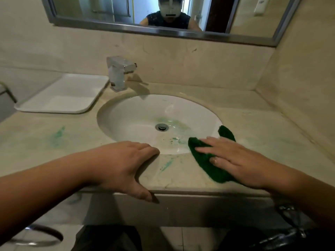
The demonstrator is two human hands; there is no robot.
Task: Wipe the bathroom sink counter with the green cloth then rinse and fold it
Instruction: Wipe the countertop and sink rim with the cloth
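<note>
The green cloth (204,160) lies on the beige marble counter (181,176) at the front right rim of the white round sink (137,113). My right hand (233,160) presses flat on the cloth, fingers spread, covering its right half; one cloth corner (226,132) sticks out beyond the fingers. My left hand (123,163) rests on the counter's front edge, fingers at the sink rim and thumb hooked over the edge, holding nothing. Green smears mark the counter (166,164) and the basin near the drain (161,127).
A chrome faucet (118,73) stands behind the sink at the left. A white tray (63,93) sits on the counter's back left. More green smears (59,133) show on the left counter. A mirror (163,19) hangs above; walls close the right side.
</note>
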